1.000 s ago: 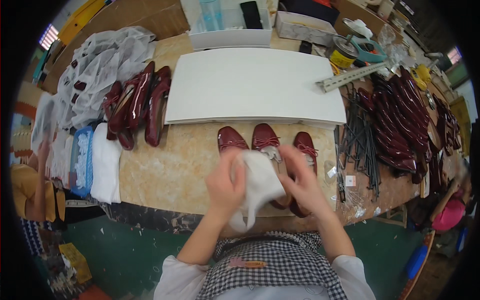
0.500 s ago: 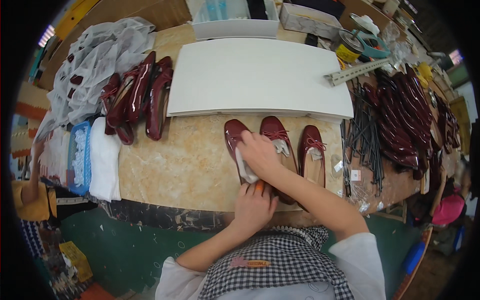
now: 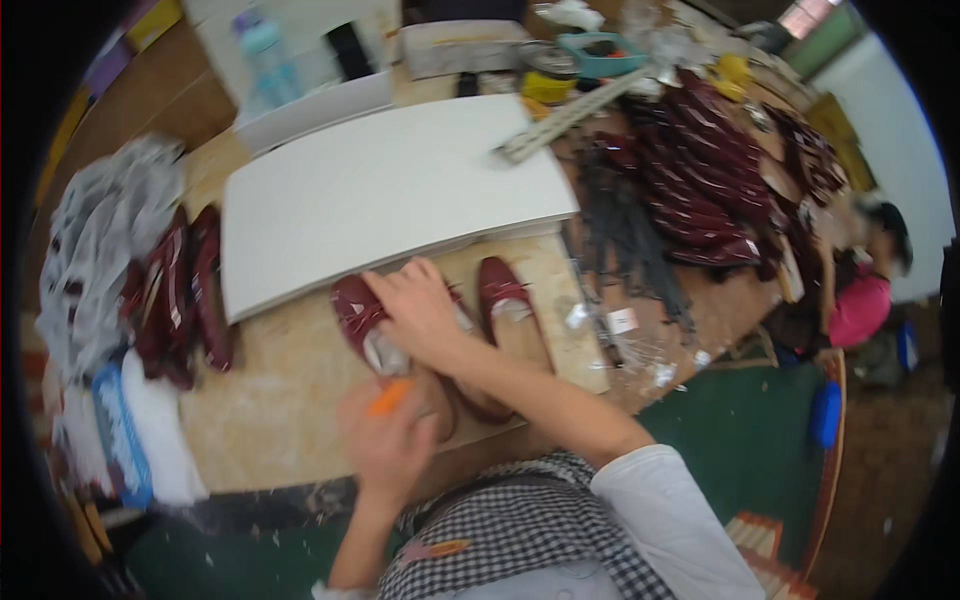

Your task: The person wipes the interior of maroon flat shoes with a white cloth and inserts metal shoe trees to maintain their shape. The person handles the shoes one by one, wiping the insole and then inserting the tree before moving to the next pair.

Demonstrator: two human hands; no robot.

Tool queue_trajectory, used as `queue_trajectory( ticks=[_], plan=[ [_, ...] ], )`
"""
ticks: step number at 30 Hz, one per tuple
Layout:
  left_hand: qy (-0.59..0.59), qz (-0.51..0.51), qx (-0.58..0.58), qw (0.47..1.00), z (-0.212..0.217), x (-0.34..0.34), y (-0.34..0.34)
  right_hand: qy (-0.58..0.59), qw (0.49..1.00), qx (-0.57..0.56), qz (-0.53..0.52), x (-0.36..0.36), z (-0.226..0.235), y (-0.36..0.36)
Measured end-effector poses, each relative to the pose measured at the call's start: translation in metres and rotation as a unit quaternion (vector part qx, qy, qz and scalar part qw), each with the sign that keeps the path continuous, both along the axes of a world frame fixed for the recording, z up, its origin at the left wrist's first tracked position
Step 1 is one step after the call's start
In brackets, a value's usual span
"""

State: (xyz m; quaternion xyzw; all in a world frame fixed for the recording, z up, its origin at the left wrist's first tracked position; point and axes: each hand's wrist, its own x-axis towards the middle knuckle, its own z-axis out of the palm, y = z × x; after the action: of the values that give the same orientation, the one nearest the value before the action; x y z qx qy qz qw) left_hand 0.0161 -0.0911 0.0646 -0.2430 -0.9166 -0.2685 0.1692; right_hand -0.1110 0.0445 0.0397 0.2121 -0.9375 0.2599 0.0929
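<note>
Three burgundy patent ballet flats with small bows lie side by side in front of me: a left flat (image 3: 352, 302), a middle flat (image 3: 488, 406) and a right flat (image 3: 496, 280). White crumpled paper (image 3: 383, 354) shows in the left flat's opening; the middle and right ones hold pale paper too. My right hand (image 3: 425, 315) reaches across the middle flat with its fingers round the toe, hiding most of that front part, and its thumb side borders the left flat. Beside the left flat's heel, my left hand (image 3: 385, 440) is smeared by motion, with something orange (image 3: 390, 396) at its fingers.
Behind the flats lies a stack of white board (image 3: 390, 170), with a slotted metal bar (image 3: 570, 118) on it. More burgundy shoes (image 3: 208, 290) lean at the left near a blue basket (image 3: 122, 435). Dark strips (image 3: 635, 240) and heaped burgundy pieces (image 3: 690, 170) cover the right. A person (image 3: 860, 300) sits beyond.
My view has turned, shifting the table leftward. My right hand has moved from the left flat's opening to the middle flat's toe. My left hand has drawn away from the left flat's heel.
</note>
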Motion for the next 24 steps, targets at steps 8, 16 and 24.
queue_trajectory(
  ticks=[8, 16, 24],
  plan=[
    [-0.501, -0.007, 0.695, 0.516, -0.07, 0.004, 0.009, -0.226, 0.888, -0.4, 0.023, 0.036, 0.054, 0.13],
    [-0.468, -0.14, 0.701, 0.52, -0.011, -0.013, 0.053, 0.003, 0.884, 0.119, -0.452, 0.024, -0.047, 0.323],
    [-0.489, -0.047, 0.693, 0.527, -0.05, -0.029, 0.025, -0.111, 0.931, -0.22, -0.27, 0.071, 0.057, 0.178]
  ],
)
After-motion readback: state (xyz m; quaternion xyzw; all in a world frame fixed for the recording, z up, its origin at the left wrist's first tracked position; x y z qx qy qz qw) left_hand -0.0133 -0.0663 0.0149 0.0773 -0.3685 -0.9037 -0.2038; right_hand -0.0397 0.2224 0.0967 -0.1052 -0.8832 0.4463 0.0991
